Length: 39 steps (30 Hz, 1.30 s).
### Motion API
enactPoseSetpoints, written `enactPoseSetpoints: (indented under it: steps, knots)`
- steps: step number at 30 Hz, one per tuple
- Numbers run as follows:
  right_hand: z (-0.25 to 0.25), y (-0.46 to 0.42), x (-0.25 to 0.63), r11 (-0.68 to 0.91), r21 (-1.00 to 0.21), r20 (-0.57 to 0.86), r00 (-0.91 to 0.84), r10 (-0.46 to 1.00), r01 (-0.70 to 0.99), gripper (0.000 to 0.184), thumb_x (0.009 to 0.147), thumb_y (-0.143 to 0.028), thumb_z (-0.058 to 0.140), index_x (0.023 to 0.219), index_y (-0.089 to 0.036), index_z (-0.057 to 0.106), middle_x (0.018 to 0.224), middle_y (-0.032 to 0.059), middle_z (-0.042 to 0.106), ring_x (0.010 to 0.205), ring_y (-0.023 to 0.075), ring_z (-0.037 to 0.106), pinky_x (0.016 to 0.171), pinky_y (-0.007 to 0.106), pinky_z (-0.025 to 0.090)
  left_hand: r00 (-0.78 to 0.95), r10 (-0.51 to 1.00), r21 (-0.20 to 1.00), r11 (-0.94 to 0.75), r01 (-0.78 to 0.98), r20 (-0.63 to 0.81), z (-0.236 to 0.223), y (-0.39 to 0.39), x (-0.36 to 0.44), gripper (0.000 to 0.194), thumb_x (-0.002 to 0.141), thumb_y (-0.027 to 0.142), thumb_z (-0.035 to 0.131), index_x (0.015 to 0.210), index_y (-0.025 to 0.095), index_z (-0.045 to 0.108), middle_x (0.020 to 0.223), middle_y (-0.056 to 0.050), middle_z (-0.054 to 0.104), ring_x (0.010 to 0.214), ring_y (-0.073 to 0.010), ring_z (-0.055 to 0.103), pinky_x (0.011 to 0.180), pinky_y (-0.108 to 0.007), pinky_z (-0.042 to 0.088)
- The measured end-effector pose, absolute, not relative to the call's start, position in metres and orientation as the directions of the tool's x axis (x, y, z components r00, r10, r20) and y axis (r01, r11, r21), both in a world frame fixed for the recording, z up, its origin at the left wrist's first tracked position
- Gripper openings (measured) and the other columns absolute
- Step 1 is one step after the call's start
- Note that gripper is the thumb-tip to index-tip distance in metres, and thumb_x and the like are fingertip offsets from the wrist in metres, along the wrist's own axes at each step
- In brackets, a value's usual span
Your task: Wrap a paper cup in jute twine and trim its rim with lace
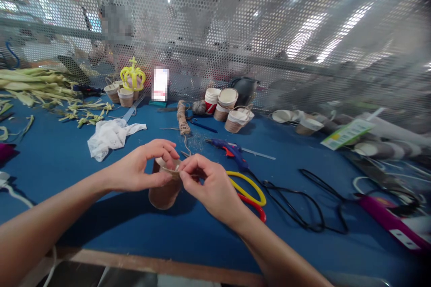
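My left hand (141, 168) grips a brown paper cup (164, 193) by its rim, holding it tilted just above the blue table (101, 228). My right hand (207, 184) pinches a thin jute twine (186, 145) against the cup's rim, fingers pressed together. The twine runs back to a jute spool (182, 118) lying further back on the table. Both hands meet at the cup's top edge.
Yellow and red scissors (251, 195) and a blue glue gun (232, 150) with black cable lie right of my hands. White cloth (111, 136), palm leaves (37, 83), twine-wrapped cups (232, 114), a yellow crown (133, 76) and a perforated screen (235, 31) stand behind.
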State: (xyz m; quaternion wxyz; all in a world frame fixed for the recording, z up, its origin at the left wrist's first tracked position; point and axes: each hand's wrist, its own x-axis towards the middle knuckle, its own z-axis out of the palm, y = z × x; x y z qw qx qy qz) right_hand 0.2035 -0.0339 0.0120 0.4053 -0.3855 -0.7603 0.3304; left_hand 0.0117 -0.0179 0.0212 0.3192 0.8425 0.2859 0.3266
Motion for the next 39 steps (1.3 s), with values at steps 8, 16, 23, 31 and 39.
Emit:
enactPoseSetpoints:
  steps: [8,16,23,31,39]
  knots:
    - [0.012,-0.039,0.200,0.552,-0.743,0.418,-0.382,0.824,0.378,0.012,0.073,-0.013,0.051,0.062,-0.018,0.049,0.065,-0.0007,0.059,0.054,0.0082,0.048,0.050,0.020,0.039,0.560,0.764,0.780,-0.548,0.302,0.320,0.021,-0.025,0.021,0.007,0.072,0.012,0.051,0.066,0.016,0.051,0.096,-0.008,0.060,0.112,-0.0229,0.047,0.096,-0.036,0.036]
    - [0.013,-0.041,0.198,0.547,-0.739,0.420,-0.366,0.830,0.393,0.012,0.072,-0.012,0.052,0.062,-0.018,0.050,0.065,-0.0006,0.061,0.053,0.0083,0.048,0.049,0.020,0.039,0.517,0.807,0.791,-0.502,0.350,0.284,0.024,-0.030,0.026,0.006,0.069,0.014,0.052,0.064,0.016,0.050,0.094,-0.008,0.060,0.109,-0.0229,0.047,0.091,-0.034,0.039]
    - [0.012,-0.041,0.200,0.572,-0.710,0.443,-0.370,0.816,0.412,0.011,0.074,-0.014,0.053,0.065,-0.018,0.052,0.069,0.0001,0.062,0.054,0.0086,0.049,0.052,0.021,0.041,0.507,0.798,0.757,-0.541,0.367,0.325,0.024,-0.031,0.025,0.006,0.072,0.014,0.050,0.066,0.016,0.052,0.095,-0.008,0.061,0.110,-0.0220,0.047,0.093,-0.035,0.037]
    - [0.013,-0.042,0.204,0.544,-0.748,0.446,-0.319,0.836,0.379,0.010,0.073,-0.014,0.053,0.079,-0.020,0.048,0.091,0.0041,0.060,0.054,0.0077,0.043,0.053,0.022,0.043,0.528,0.784,0.777,-0.540,0.323,0.326,0.020,-0.026,0.018,0.008,0.074,0.011,0.050,0.070,0.018,0.050,0.103,-0.008,0.058,0.116,-0.0220,0.043,0.094,-0.037,0.037]
    - [0.014,-0.041,0.205,0.552,-0.692,0.425,-0.356,0.832,0.465,0.008,0.075,-0.019,0.052,0.081,-0.018,0.057,0.068,0.0001,0.055,0.052,0.0091,0.043,0.051,0.022,0.040,0.579,0.727,0.761,-0.594,0.261,0.369,0.018,-0.023,0.019,0.009,0.082,0.018,0.049,0.073,0.018,0.049,0.106,-0.009,0.057,0.119,-0.0208,0.040,0.097,-0.038,0.035]
